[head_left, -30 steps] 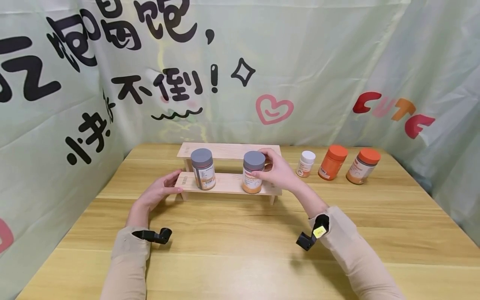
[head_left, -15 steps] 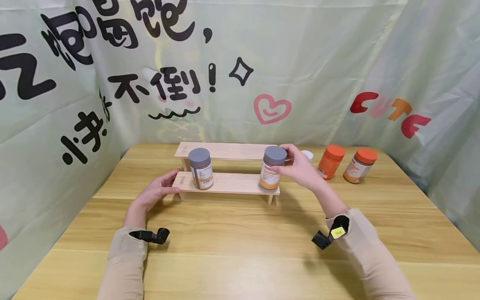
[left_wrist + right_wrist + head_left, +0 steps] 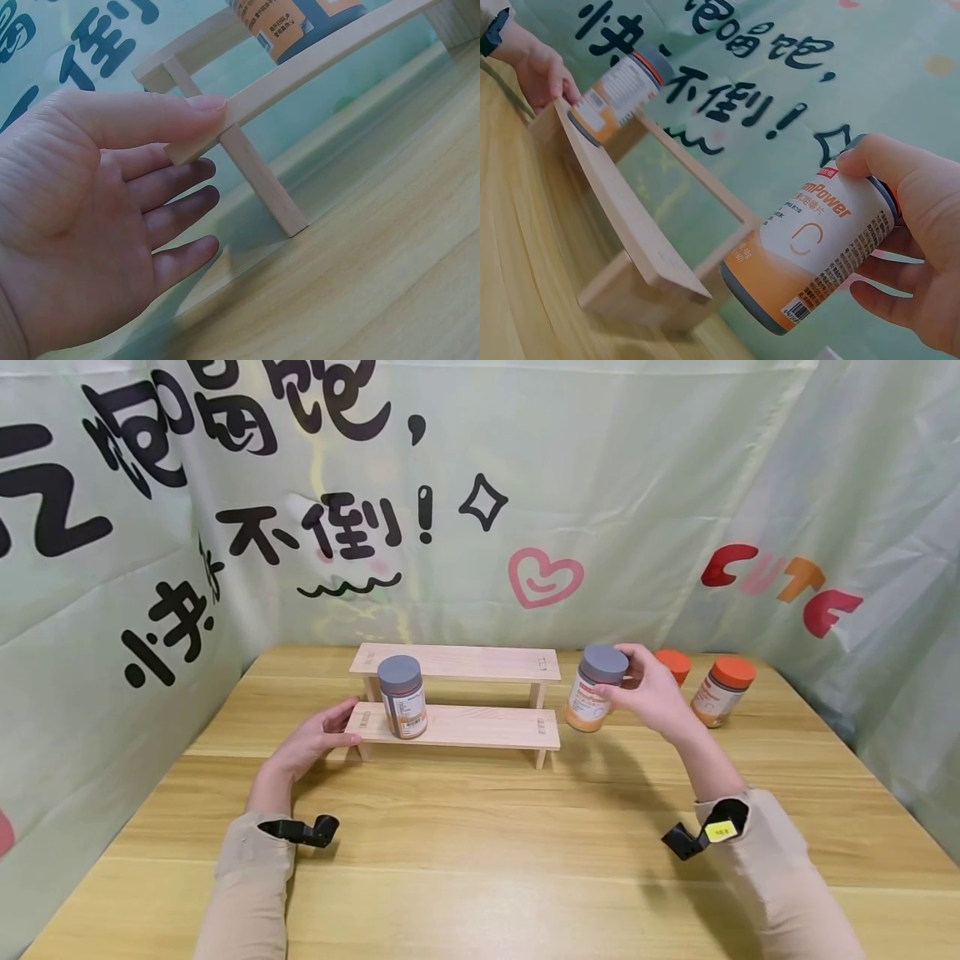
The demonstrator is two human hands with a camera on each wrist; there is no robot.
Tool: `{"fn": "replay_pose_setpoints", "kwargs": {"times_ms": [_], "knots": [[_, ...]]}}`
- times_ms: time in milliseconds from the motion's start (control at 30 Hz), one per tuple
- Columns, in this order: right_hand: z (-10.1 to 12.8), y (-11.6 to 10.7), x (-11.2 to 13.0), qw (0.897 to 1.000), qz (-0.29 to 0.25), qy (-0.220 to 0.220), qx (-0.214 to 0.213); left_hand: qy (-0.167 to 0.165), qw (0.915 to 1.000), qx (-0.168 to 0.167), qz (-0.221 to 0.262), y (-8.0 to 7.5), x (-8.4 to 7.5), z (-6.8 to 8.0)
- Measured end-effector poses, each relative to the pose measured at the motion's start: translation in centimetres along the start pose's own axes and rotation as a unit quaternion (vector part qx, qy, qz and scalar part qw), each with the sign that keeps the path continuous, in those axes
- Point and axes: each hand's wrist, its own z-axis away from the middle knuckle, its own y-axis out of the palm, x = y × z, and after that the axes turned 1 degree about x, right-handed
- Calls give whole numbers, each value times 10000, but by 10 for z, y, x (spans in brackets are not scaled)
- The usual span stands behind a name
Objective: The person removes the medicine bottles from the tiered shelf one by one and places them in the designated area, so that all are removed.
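Observation:
My right hand [image 3: 651,692] grips a supplement bottle [image 3: 587,703] with a grey lid, held just right of the two-step wooden rack [image 3: 480,727]. In the right wrist view its white and orange label [image 3: 810,232] faces the camera, the bottle tilted there. The left hand [image 3: 318,742] pinches the left end of the rack's lower step, thumb [image 3: 202,103] on the board's edge and index finger partly hidden behind it. A second grey-lidded bottle [image 3: 405,706] stands upright on the left part of that lower step.
Right of the rack, an orange bottle [image 3: 675,664] is mostly hidden behind my right hand. Beside it stands an orange-lidded jar [image 3: 722,693] with a white label. A printed cloth [image 3: 637,485] hangs behind the wooden table [image 3: 465,860].
The right hand has carried its bottle rightward, off the lower step and past the rack's right end. It now covers the small white bottle. The left hand stays at the rack's end.

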Motion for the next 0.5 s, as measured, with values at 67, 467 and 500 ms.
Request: {"fn": "replay_pose_setpoints", "kwargs": {"times_ms": [67,467,500], "knots": [[3,-4,-4,9999,84,12,-85,11,10000,14,1,0,0,0],[18,-22,-35,9985,466,180,-215,22,10000,4,-2,0,1,0],[19,-22,-38,9982,513,192,-234,13,10000,-7,-12,-1,1,0]]}}
